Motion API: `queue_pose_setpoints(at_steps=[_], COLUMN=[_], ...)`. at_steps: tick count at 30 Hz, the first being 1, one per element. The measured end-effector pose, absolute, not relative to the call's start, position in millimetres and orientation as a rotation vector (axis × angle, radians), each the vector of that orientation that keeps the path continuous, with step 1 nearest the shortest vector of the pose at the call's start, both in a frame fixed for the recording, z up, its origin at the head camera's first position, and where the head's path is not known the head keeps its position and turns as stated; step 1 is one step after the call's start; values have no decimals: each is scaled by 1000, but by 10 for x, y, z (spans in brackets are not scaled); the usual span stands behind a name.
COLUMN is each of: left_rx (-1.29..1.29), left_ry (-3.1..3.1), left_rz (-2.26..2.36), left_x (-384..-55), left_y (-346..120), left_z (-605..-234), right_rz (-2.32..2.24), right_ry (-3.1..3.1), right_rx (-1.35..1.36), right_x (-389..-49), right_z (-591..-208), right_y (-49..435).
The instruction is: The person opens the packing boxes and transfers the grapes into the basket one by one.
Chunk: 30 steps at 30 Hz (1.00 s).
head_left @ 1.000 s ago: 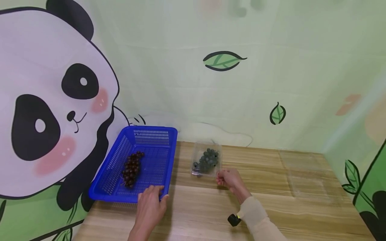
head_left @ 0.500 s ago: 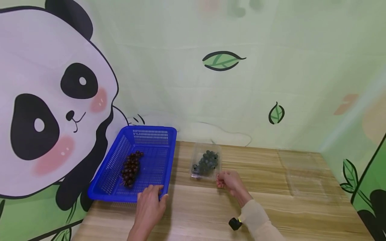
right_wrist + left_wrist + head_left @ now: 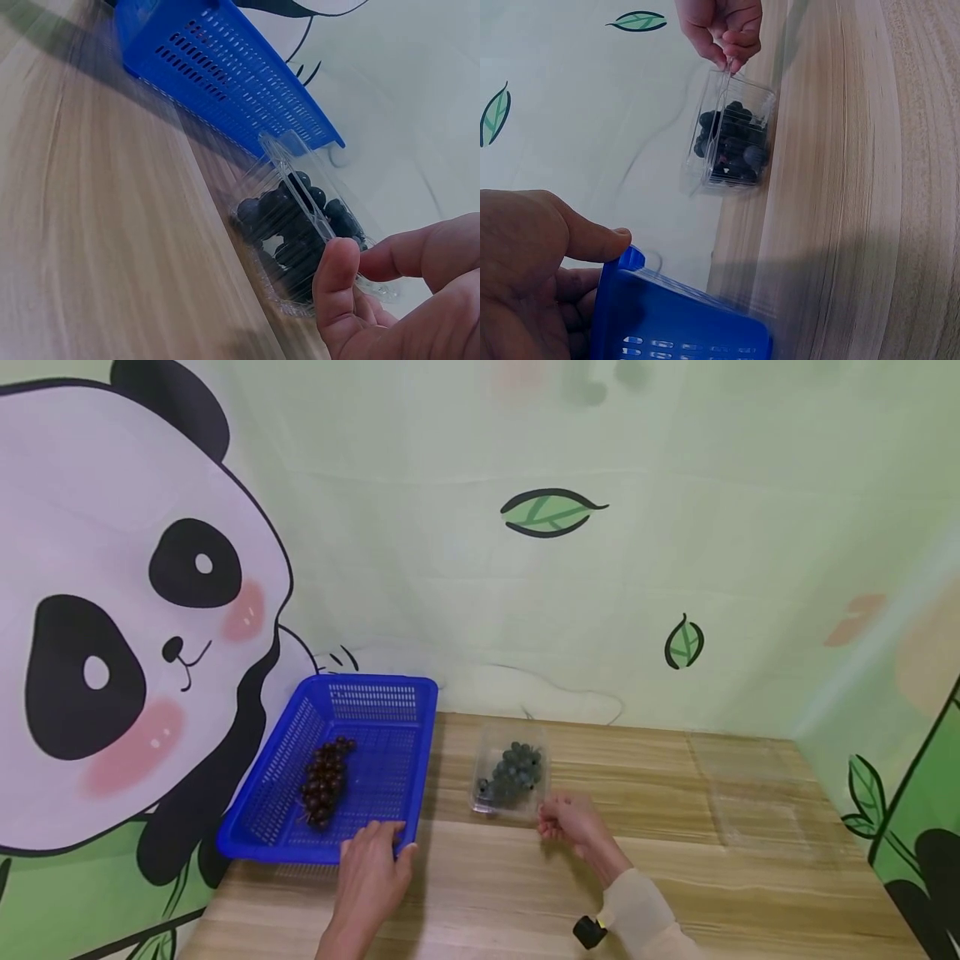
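My left hand holds the near right corner of a blue perforated plastic basket, thumb on the rim and fingers curled against the outside. Inside the basket lies a bunch of reddish-brown grapes. To its right, a clear plastic clamshell box contains a bunch of dark grapes. My right hand pinches the box's near right edge between thumb and fingers. In the right wrist view the lid lies over the grapes along the box's rim.
Toward the back right of the wooden table lie clear plastic pieces, hard to see against the wood. A printed cloth wall with a panda and leaves rises straight behind the table.
The clamshell box has come slightly toward me, with my right hand still pinching its edge. My left hand keeps its hold on the basket, which stays in place.
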<state>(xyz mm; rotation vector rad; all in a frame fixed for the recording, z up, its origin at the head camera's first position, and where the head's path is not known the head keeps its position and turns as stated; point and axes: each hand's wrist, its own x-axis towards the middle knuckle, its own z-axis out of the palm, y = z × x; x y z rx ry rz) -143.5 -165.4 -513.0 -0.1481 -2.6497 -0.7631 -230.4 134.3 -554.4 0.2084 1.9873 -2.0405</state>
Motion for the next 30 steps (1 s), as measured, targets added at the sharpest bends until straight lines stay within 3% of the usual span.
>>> queue_pose_setpoints(at_steps=[30], left_rx=[-149], left_ry=[-2657], left_rz=[-767], left_x=[-1449], left_y=[-1654], left_z=[-5138], right_rz=[-2029], right_ry=[1880], right_rx=[144], right_x=[-1904], right_z=[-5523], right_y=[1379])
